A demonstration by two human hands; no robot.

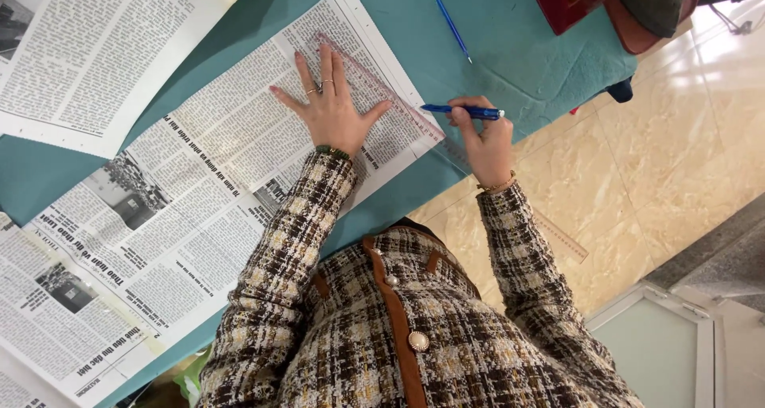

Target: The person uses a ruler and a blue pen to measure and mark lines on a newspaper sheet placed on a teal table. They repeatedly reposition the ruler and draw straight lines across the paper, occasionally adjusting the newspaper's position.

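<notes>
- Now my left hand (333,109) lies flat, fingers spread, pressing the clear ruler (374,81) onto the newspaper (215,177)
- My right hand (484,141) pinches a blue pen (462,111) at the ruler's edge

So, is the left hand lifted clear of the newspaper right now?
No, the left hand lies flat with spread fingers on the newspaper, pressing on the clear ruler, while the right hand holds a blue pen.

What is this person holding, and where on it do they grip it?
The right hand holds a blue pen around its middle. The left hand holds nothing; it presses flat on the newspaper.
</notes>
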